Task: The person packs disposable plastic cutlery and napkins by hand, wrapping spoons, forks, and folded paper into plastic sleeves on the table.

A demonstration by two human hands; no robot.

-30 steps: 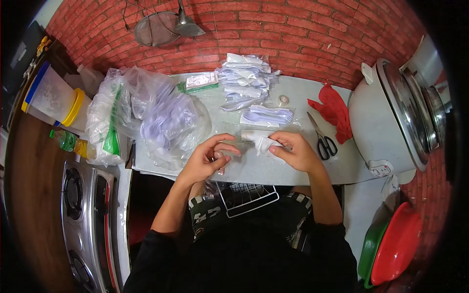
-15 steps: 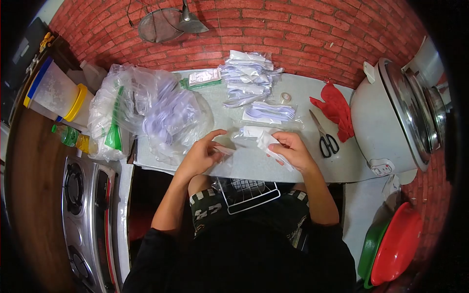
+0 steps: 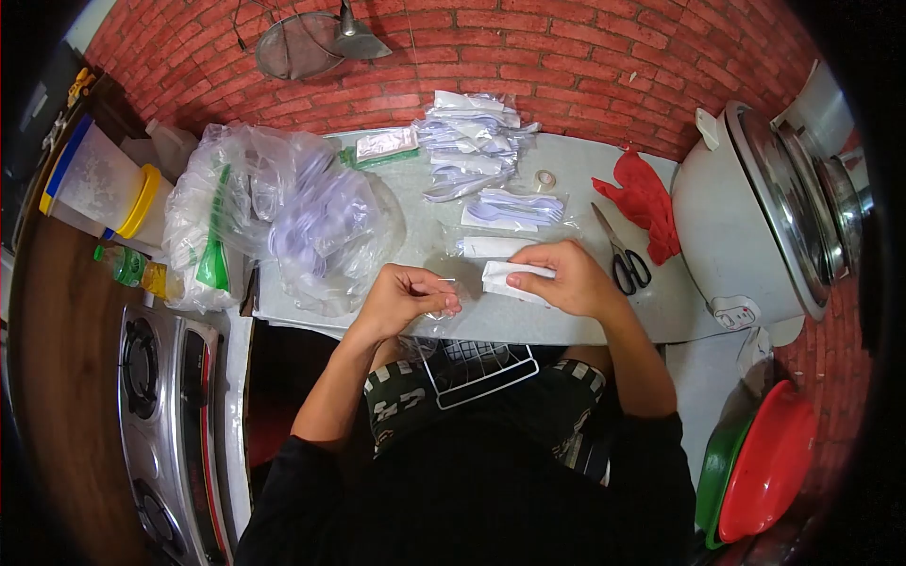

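Observation:
My right hand pinches a folded white paper napkin between thumb and fingers, above the table. To its left my left hand is closed, its fingertips on a small clear plastic bag that is hard to make out. Just beyond the napkin lies a white packet in clear wrap. Further back are a clear packet of lilac plastic forks and spoons and a pile of similar cutlery packets.
Left on the table sits a large bag of lilac plastic spoons. Scissors, a tape roll and a red plastic bag lie right of centre, beside a big rice cooker. A gas stove stands left.
My right hand has turned the napkin from a steep slant to nearly flat. My left hand has come slightly right, and its fingers have closed in on the clear plastic.

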